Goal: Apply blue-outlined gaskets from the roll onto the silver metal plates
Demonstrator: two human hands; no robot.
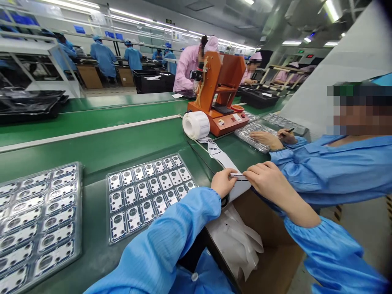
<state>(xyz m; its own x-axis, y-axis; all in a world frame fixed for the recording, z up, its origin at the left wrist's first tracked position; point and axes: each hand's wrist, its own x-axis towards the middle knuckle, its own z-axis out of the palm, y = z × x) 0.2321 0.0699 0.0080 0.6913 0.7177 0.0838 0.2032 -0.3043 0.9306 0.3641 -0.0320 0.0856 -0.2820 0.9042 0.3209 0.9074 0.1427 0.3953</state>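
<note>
A white label strip with black outlines runs from the label roll toward me and over the bench edge. Fingers closed, my left hand pinches the strip's left side near that edge. My right hand is closed on its other side, thumb and fingertips together. Between the fingertips a narrow white fold with a dark line shows; I cannot tell whether it is a label lifting off the backing. Left of my hands lies a clear tray with rows of white-and-blue plates.
A second tray of plates lies at the far left. An orange press stands behind the roll. Below my hands, a cardboard box holds discarded white strips. At right, a co-worker's hands are over another tray.
</note>
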